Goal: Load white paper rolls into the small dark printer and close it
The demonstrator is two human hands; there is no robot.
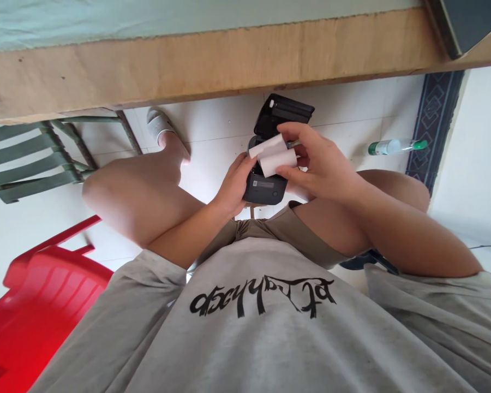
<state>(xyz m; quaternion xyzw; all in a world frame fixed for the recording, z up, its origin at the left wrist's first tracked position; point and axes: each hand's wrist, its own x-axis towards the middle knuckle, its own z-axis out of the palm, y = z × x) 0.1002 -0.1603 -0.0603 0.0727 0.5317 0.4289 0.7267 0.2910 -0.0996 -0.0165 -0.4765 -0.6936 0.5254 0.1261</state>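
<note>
Above my lap is a small black label printer (265, 191) with its lid (284, 112) swung up and away from me. My left hand (233, 185) grips the printer's left side, its thumb near the paper. Between the fingers and thumb of my right hand (317, 158) is a white paper roll (278, 162), held over the open compartment. A strip of its paper (268, 146) stretches toward my left thumb. The inside of the compartment is mostly covered by the paper and fingers.
A wooden table edge (147, 71) runs across in front of me, with a dark flat object (470, 27) at its right. On the floor lies a plastic bottle (393, 147). A red chair (61, 295) and a green-slatted chair (28, 158) stand at left.
</note>
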